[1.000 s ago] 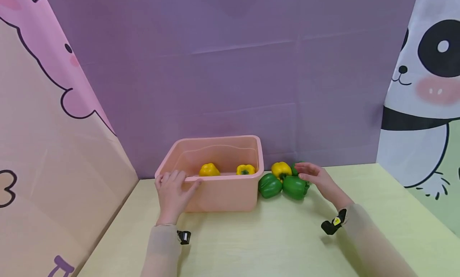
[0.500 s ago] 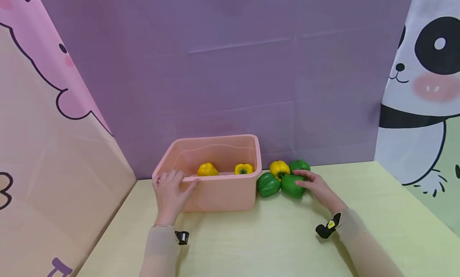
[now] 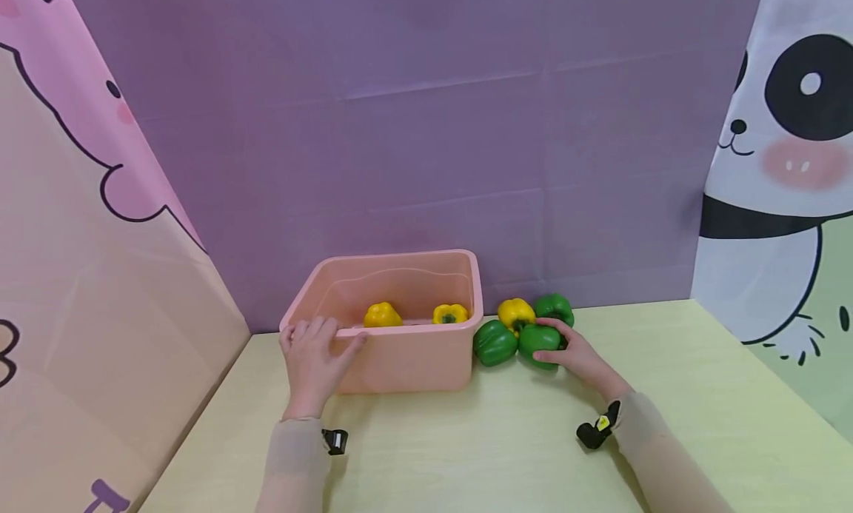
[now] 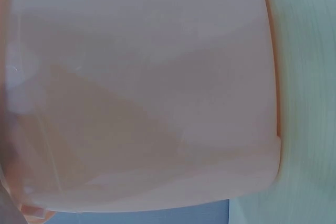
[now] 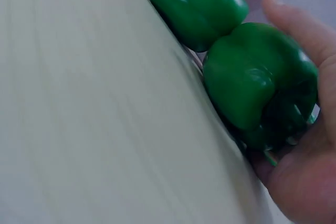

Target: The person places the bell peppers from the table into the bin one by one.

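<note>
My left hand (image 3: 313,359) grips the near rim of a pink plastic bin (image 3: 409,365) at its left end, fingers over the edge and thumb along the front wall. In the left wrist view the bin's wall (image 4: 147,87) fills most of the frame. Two yellow bell peppers, one at left (image 3: 382,314) and one at right (image 3: 449,314), lie inside. To the bin's right, my right hand (image 3: 576,355) holds a green bell pepper (image 3: 537,341) between fingers and thumb. The right wrist view shows this pepper (image 5: 241,77) low at the table surface, its stem end towards the palm.
Another green bell pepper (image 3: 495,343) sits between the bin and the held one. Behind stand a yellow bell pepper (image 3: 516,313) and a further green bell pepper (image 3: 554,308). A purple cloth backdrop (image 3: 400,128) rises behind the pale table (image 3: 460,454).
My right hand has come down and left from above the back green pepper, and its fingers now wrap the front green pepper. The left hand stays on the bin's rim.
</note>
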`<control>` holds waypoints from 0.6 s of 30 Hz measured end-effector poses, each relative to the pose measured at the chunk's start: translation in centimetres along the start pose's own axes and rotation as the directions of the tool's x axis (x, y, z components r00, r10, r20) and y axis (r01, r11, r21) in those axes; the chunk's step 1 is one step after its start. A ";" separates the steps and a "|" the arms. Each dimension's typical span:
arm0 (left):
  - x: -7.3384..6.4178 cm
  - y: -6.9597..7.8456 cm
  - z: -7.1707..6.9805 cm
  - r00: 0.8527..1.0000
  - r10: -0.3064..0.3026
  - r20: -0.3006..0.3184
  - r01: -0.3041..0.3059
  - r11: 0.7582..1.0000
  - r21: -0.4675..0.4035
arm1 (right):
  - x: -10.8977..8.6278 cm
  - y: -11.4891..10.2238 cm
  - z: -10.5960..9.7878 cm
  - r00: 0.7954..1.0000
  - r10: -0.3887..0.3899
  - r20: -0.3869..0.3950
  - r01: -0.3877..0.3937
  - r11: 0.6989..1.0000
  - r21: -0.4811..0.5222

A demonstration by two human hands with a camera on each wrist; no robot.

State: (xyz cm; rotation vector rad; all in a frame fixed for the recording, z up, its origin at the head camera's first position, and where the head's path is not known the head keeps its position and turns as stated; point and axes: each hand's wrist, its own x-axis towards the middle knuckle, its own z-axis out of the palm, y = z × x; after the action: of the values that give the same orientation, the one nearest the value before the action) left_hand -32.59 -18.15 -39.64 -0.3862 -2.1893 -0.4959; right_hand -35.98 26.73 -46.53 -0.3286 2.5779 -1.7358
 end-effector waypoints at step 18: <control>0.0 -0.1 0.0 1.000 -0.002 0.007 0.002 1.000 -0.008 | -0.4 0.4 -0.1 0.999 0.032 -0.002 -0.032 0.997 0.075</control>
State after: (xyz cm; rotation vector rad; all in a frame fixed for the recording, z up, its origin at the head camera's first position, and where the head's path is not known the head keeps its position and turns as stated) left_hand -32.59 -18.19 -39.69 -0.3903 -2.1952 -0.5049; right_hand -35.64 27.06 -46.91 -0.2817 2.4975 -1.8178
